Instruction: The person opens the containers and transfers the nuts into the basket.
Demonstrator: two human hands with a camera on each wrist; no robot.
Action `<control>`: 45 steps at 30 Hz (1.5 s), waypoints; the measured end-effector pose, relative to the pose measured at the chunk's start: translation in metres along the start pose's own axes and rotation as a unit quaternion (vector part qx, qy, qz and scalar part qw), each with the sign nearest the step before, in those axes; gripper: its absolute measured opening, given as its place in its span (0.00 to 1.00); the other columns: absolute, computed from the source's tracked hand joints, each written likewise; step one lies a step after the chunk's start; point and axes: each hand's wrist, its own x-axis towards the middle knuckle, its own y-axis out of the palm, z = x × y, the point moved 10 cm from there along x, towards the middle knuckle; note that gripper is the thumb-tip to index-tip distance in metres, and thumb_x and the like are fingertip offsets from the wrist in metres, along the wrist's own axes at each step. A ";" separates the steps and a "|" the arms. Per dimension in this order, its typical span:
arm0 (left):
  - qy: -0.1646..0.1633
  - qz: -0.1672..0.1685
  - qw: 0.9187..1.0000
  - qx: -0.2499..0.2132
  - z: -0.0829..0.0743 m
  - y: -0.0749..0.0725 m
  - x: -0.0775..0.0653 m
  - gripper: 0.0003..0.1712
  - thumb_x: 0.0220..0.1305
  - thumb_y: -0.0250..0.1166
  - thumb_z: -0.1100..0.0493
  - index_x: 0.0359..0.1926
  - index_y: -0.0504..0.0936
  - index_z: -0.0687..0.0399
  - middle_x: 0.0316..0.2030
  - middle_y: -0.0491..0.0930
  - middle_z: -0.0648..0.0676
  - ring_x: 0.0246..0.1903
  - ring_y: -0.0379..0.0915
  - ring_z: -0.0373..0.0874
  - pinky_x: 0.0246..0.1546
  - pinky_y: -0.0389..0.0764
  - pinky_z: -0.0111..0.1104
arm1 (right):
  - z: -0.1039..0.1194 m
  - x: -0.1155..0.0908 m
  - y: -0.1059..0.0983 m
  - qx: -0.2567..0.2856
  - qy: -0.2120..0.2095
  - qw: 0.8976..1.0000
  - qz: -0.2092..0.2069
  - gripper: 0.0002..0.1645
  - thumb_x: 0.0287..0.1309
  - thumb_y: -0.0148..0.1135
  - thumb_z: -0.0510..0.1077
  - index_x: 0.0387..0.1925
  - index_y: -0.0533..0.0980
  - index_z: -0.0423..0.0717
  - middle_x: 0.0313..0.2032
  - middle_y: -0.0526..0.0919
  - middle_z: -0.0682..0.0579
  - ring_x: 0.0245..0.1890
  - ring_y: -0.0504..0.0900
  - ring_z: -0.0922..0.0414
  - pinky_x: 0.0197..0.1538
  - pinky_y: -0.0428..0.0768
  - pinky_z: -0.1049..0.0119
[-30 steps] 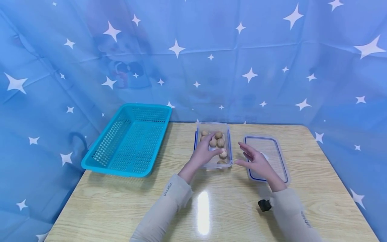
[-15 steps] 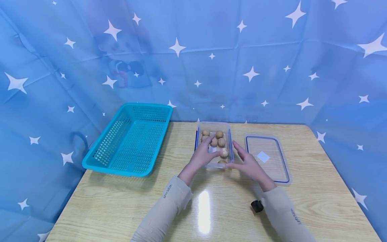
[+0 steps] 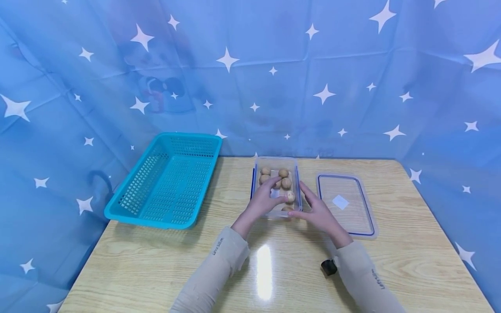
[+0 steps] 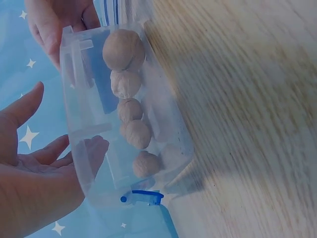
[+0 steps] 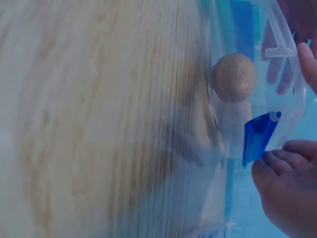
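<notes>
In the head view, a clear plastic snap-lock container point(image 3: 276, 163) sits uncovered on the wood-grain surface point(image 3: 293, 274), walnuts point(image 3: 286, 183) loose inside. From it, the blue-edged lid point(image 3: 348, 221) lies at three o'clock and a turquoise mesh basket point(image 3: 168, 191) at nine. The left hand point(image 3: 261, 200) is over the container, its grip slack and holding nothing; the right hand point(image 3: 320, 213) spans the container's five-o'clock corner.

In the left wrist view, the left thumb stands apart from the walnuts, and fingertips show through the clear wall, pinching none.

In the right wrist view, fingertips meet a blue latch point(image 5: 260, 136), with the thumb by the rim; whether this grip has closed firmly, I cannot tell.

The walnuts should be light, hard and apt to roll, best pinched across the middle. The container looks light, smooth and fairly stiff; its long walls, at three and nine o'clock, offer sounder holds than the hinged latch.
</notes>
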 end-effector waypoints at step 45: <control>-0.060 0.123 0.991 -0.008 0.032 0.047 0.035 0.32 0.63 0.70 0.58 0.67 0.73 0.55 0.62 0.78 0.56 0.61 0.76 0.49 0.64 0.76 0.38 | 0.002 0.001 -0.004 -0.052 0.020 0.998 0.012 0.62 0.57 0.73 0.52 0.79 0.44 0.42 0.79 0.43 0.39 0.76 0.51 0.34 0.76 0.56 0.39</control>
